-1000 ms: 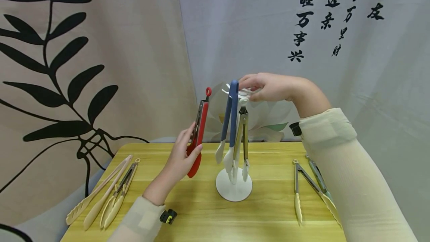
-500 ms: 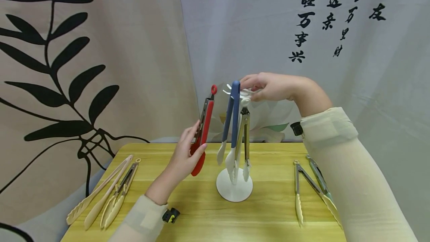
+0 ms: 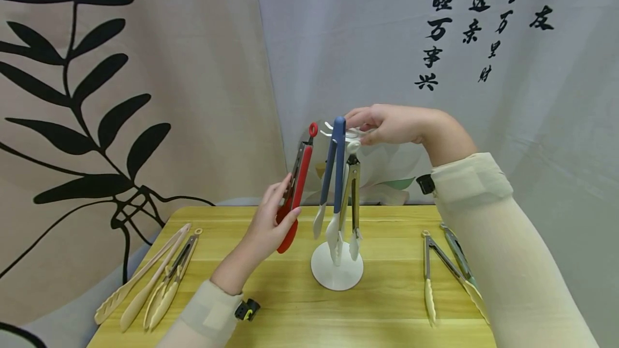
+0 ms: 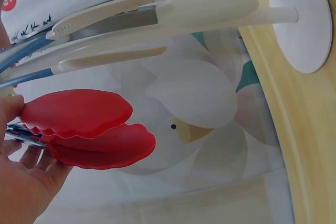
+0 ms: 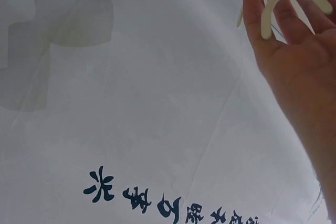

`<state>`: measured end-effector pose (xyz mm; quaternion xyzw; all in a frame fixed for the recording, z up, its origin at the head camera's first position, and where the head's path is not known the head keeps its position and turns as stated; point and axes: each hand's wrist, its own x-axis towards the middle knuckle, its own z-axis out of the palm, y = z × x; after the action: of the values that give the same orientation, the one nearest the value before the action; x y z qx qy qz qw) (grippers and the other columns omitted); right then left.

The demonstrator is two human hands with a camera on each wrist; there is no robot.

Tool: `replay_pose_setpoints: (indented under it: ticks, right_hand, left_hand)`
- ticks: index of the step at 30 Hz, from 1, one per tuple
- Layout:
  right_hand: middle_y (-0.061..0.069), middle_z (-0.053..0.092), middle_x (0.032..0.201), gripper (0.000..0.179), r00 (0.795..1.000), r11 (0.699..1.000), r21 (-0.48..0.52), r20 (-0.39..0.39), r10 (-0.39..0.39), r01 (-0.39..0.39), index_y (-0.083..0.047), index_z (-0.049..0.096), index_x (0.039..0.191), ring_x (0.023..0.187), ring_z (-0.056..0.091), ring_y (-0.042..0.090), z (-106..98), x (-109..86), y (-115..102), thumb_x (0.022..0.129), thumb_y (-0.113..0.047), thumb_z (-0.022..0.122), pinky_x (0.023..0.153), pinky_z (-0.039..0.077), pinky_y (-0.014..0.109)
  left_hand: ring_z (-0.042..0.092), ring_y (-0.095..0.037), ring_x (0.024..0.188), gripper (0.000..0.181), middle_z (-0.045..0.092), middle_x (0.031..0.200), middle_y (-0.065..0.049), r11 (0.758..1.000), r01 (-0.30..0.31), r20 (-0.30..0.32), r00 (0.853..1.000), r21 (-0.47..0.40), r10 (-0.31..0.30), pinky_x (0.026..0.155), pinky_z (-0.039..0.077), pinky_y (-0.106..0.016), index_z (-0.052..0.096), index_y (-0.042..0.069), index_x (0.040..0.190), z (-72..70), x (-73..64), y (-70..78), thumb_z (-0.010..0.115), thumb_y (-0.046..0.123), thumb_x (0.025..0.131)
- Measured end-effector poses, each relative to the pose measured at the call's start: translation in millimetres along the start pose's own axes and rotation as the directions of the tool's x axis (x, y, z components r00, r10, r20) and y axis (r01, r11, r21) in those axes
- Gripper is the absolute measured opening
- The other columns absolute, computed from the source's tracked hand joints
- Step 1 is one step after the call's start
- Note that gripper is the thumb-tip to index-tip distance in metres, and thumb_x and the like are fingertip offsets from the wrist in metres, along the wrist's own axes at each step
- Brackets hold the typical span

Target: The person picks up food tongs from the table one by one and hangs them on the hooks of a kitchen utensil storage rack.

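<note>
Narrow gap between left hand's (image 3: 267, 225) red tongs (image 3: 302, 176) and blue tongs (image 3: 339, 171)

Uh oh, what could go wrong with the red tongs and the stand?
The red tongs might bump the blue tongs hanging close by and knock them loose. The stand could tip if the right hand, gripping its top, pulls sideways. The left hand holds the red tongs low, so their top end might wobble.
</note>
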<state>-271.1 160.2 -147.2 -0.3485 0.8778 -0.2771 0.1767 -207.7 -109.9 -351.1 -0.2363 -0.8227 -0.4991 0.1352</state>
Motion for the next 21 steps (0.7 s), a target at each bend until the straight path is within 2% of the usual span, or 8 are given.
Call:
replay_pose_setpoints:
  ticks: [8,21]
  right_hand:
    - [0.000,0.033,0.149,0.045,1.000,1.000,0.008,0.009,-0.016,0.016,-0.016,0.055,0.134,0.139,0.027,0.039,-1.6,-0.2,2.4,0.094,0.004,0.048,0.108,0.035,0.050]
    - [0.002,0.027,0.154,0.046,1.000,0.999,0.041,0.031,0.007,-0.009,-0.015,0.053,0.136,0.141,0.023,0.037,-6.9,0.3,7.2,0.094,0.003,0.048,0.112,0.028,0.050]
  left_hand:
    - [0.062,-0.023,0.093,0.071,0.040,0.134,-0.005,1.000,-0.002,0.002,1.000,-0.001,0.002,0.077,0.057,-0.034,0.021,0.033,0.150,0.7,0.5,1.2,0.060,0.015,0.093]
    - [0.060,-0.024,0.097,0.071,0.041,0.134,-0.005,1.000,-0.019,0.024,1.000,0.008,0.019,0.076,0.057,-0.032,0.022,0.030,0.151,2.8,1.3,4.4,0.060,0.014,0.093]
